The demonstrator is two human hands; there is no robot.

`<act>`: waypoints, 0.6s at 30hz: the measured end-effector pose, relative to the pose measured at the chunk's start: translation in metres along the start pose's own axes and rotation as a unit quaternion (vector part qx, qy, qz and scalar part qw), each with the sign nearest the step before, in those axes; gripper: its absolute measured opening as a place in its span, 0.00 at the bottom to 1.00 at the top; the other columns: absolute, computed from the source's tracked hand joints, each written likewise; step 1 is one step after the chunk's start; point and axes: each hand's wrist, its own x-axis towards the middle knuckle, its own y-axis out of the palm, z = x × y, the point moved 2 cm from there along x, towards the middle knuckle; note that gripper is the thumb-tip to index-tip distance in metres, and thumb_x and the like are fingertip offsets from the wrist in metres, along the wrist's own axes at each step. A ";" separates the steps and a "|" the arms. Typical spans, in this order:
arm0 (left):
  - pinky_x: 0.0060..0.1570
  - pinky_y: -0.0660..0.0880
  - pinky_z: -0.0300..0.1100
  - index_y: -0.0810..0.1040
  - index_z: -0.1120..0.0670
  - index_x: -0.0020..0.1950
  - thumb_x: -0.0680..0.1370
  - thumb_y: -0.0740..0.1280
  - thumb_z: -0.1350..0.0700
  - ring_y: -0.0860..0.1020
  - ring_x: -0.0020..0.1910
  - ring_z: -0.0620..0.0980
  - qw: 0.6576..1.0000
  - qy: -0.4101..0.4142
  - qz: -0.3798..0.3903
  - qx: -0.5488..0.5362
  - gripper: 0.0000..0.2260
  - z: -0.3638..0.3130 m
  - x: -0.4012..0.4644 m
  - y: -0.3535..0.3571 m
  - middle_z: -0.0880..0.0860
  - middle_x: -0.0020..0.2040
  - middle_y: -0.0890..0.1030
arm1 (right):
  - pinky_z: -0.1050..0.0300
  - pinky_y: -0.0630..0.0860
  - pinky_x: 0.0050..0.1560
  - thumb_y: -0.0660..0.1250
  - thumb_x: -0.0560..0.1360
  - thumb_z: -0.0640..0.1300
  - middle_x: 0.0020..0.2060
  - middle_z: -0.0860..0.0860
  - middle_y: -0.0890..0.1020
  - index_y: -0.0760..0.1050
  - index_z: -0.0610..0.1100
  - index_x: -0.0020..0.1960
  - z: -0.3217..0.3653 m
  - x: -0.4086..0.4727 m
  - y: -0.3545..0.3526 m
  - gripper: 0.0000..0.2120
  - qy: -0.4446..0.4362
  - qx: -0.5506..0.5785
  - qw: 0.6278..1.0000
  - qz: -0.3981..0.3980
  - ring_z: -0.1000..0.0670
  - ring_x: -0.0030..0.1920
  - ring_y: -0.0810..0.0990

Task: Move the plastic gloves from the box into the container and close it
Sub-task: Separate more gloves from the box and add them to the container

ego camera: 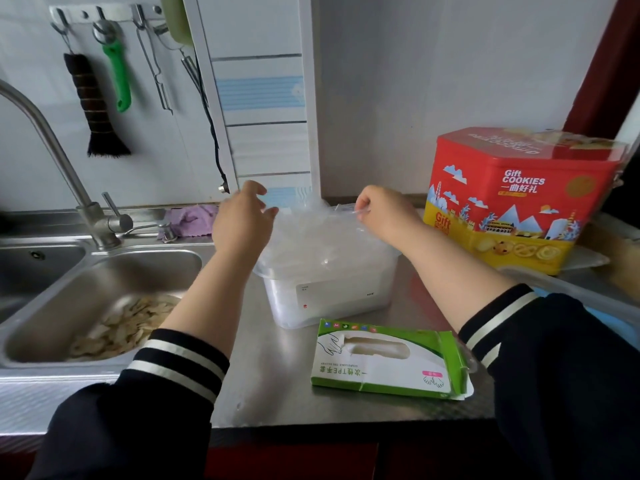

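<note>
A translucent white container (332, 299) stands on the steel counter, and clear plastic gloves (311, 237) bulge above its rim. My left hand (242, 220) rests on the left side of the glove pile with loosely bent fingers. At the far right edge of the pile, my right hand (377, 209) pinches clear plastic. The green and white glove box (391, 362) lies flat in front of the container, its oval slot facing up and one end flap torn open. No separate lid can be made out.
A steel sink (104, 299) holding pale food scraps lies to the left, with a tap (62, 161) behind it. A red and yellow cookie tin (519, 199) stands to the right. A purple cloth (188, 220) lies by the wall. Utensils hang on hooks above.
</note>
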 end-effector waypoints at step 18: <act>0.46 0.72 0.49 0.82 0.57 0.43 0.80 0.47 0.45 0.76 0.43 0.58 0.958 0.283 0.015 0.042 0.27 -0.030 -0.049 0.004 0.53 0.38 0.82 | 0.55 0.72 0.58 0.66 0.77 0.46 0.54 0.46 0.78 0.82 0.47 0.50 -0.027 -0.018 -0.018 0.07 -0.034 0.033 0.995 -0.083 0.46 0.58 0.76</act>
